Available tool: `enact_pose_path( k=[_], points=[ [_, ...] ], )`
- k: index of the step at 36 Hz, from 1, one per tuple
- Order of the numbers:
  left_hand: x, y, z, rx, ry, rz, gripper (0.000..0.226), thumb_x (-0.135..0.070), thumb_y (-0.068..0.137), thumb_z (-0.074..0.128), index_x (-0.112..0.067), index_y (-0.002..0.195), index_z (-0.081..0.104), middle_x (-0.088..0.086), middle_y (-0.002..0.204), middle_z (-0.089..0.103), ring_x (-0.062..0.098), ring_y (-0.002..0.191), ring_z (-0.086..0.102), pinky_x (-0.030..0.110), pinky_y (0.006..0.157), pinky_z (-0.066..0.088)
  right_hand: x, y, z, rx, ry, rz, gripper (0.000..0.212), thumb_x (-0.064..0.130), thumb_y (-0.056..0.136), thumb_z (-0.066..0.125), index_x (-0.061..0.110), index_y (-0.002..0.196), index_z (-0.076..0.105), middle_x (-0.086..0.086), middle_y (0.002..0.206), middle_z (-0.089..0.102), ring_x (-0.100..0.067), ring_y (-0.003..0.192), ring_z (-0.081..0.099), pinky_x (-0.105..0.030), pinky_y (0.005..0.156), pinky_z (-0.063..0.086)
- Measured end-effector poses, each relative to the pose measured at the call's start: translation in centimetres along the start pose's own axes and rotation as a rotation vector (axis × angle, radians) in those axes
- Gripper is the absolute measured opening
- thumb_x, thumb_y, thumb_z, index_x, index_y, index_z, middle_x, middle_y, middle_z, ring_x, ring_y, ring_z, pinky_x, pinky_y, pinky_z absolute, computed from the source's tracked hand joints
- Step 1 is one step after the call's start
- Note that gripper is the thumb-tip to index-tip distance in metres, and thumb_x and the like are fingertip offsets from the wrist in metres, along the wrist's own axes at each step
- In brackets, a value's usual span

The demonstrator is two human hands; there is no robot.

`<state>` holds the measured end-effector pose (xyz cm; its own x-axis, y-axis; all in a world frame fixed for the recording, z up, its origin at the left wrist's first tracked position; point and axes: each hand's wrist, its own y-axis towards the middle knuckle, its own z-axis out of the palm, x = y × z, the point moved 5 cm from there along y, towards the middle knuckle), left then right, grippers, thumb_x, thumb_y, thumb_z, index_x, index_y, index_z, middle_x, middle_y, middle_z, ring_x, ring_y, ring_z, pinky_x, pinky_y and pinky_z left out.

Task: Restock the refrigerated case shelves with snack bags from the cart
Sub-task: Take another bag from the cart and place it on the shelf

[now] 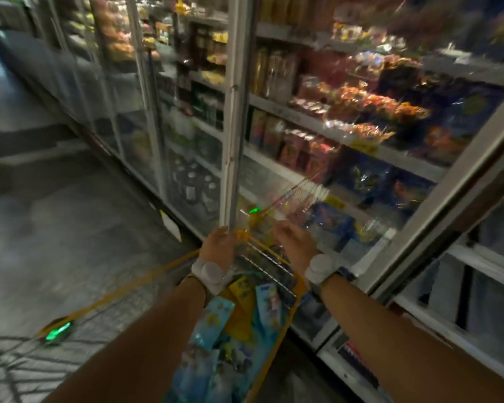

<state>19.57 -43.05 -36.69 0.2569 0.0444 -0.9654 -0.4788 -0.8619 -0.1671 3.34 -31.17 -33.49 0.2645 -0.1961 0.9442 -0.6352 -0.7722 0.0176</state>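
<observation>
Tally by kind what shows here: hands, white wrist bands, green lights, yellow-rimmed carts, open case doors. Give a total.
Hands: 2 (left hand, right hand)
White wrist bands: 2
Green lights: 2
Yellow-rimmed cart: 1
Open glass door: 1
Total: 8

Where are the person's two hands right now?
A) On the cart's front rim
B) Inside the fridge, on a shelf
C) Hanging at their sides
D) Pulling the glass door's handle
A: the left hand and right hand both grip the wire cart rim, above the snack bags.
</observation>
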Motion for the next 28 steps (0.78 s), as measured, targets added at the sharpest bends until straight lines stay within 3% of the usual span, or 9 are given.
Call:
enact_pose_path(
  k=[3,7,11,14,16,18,20,24,28],
  points=[
    [3.6,-0.1,-2.2,-0.058,-0.048,-0.089,0.039,-0.032,0.101,0.054,-0.012,0.135,0.056,0.008,0.129,0.061,0.028,0.114,0.059,0.031,0.086,0.044,-1.7,0.3,3.6,0.129,-0.038,0.038,0.016,0.048,0.092,0.059,0.038,0.101,0.066,0.014,0.095,0.068,-0.007,0.089,0.063,-0.028,0.075,0.049],
    [5.9,-1.1,-4.7,-0.105,-0.043,-0.082,0.02,-0.024,0.104,0.05,-0.013,0.113,0.063,0.005,0.092,0.064,0.011,0.073,0.059,0.012,0.055,0.047,-3.3,0.4,6.7,0.203,-0.053,0.085,0.015,0.03,0.098,0.056,0.031,0.11,0.065,0.008,0.101,0.068,-0.011,0.093,0.064,-0.026,0.075,0.053],
    [9.9,-1.7,-7.4,-0.151,-0.075,-0.134,0.036,-0.028,0.102,0.055,-0.004,0.129,0.059,0.017,0.113,0.065,0.029,0.094,0.065,0.031,0.072,0.057,-5.7,0.7,10.2,0.299,-0.073,0.169,0.016,0.032,0.095,0.059,0.034,0.107,0.069,0.012,0.104,0.07,-0.012,0.098,0.067,-0.037,0.086,0.056],
    [14.8,-0.3,-8.9,-0.212,-0.033,-0.196,0.04,-0.039,0.097,0.059,-0.014,0.128,0.062,0.018,0.12,0.066,0.041,0.113,0.062,0.051,0.09,0.053,-6.9,0.8,12.0,0.263,-0.046,0.197,0.02,0.025,0.095,0.058,0.022,0.112,0.069,0.003,0.106,0.07,-0.013,0.094,0.067,-0.03,0.074,0.055],
    [15.5,-1.1,-10.1,-0.273,-0.043,-0.252,0.044,-0.049,0.093,0.06,-0.021,0.126,0.061,0.009,0.12,0.067,0.033,0.113,0.063,0.05,0.095,0.051,-7.7,0.8,13.9,0.294,-0.044,0.232,0.021,0.02,0.097,0.056,0.017,0.115,0.067,0.0,0.103,0.069,-0.01,0.088,0.066,-0.019,0.061,0.052],
    [15.0,-1.9,-10.6,-0.3,-0.052,-0.29,0.036,-0.04,0.097,0.059,-0.018,0.125,0.059,0.005,0.113,0.064,0.025,0.102,0.063,0.042,0.091,0.05,-8.3,0.8,14.9,0.317,-0.046,0.253,0.022,0.021,0.098,0.055,0.015,0.116,0.067,-0.003,0.104,0.069,-0.014,0.091,0.066,-0.017,0.058,0.05],
    [15.9,-1.9,-10.8,-0.33,-0.052,-0.311,0.039,-0.034,0.099,0.058,-0.01,0.13,0.058,0.006,0.11,0.064,0.018,0.09,0.062,0.034,0.084,0.047,-9.1,0.9,15.8,0.334,-0.063,0.264,0.023,0.02,0.098,0.055,0.012,0.116,0.067,-0.006,0.109,0.069,-0.019,0.097,0.065,-0.018,0.063,0.05],
    [19.0,-2.6,-11.5,-0.372,-0.003,-0.427,0.044,-0.034,0.097,0.06,-0.006,0.131,0.059,0.016,0.121,0.066,0.033,0.111,0.063,0.043,0.097,0.051,-11.6,0.7,18.7,0.393,-0.089,0.264,0.017,0.018,0.096,0.057,0.014,0.106,0.07,-0.007,0.103,0.068,-0.026,0.099,0.064,-0.038,0.082,0.055],
    [22.5,-4.1,-11.7,-0.386,-0.021,-0.502,0.037,-0.026,0.099,0.059,-0.003,0.128,0.058,0.005,0.085,0.064,0.019,0.074,0.059,0.029,0.074,0.047,-13.5,0.0,20.9,0.445,-0.169,0.248,0.016,0.026,0.097,0.054,0.021,0.103,0.068,0.0,0.094,0.069,-0.023,0.094,0.065,-0.038,0.081,0.055]
  ],
)
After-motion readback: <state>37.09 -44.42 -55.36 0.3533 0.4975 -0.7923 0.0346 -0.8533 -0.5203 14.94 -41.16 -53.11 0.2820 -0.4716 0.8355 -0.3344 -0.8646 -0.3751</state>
